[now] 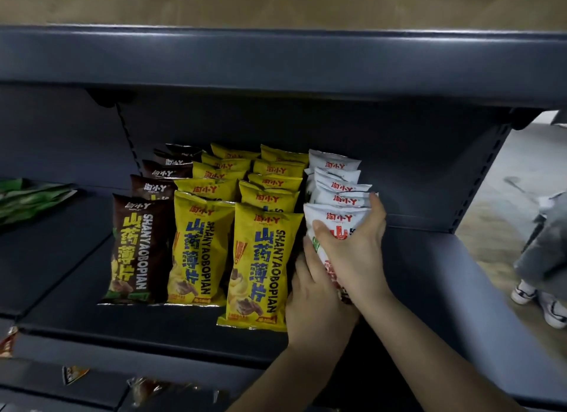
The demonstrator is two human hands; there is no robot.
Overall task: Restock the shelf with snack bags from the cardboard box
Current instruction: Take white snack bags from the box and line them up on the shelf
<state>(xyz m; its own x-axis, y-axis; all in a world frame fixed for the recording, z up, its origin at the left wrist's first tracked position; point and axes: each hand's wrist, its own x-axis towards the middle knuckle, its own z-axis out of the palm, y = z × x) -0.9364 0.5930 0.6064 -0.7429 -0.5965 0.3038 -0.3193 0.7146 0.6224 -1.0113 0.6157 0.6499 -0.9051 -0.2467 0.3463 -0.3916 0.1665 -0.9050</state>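
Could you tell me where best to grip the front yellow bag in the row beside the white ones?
Probably pinch the front yellow bag by its top crimped seam, coming from above: it stands upright, and neighbouring bags and both hands crowd its sides.

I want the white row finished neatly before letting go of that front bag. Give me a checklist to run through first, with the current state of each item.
1. Front white bag held by both hands: ok, left hand and right hand both grip it.
2. Bag lined up with the white row behind it: ok.
3. Bag's bottom edge seated on the shelf: cannot tell, the hands hide it.
4. Clear of the neighbouring yellow bag: cannot tell, the left hand sits right against it.
5. Front faces aligned: not ok, that yellow bag stands further forward than the others.
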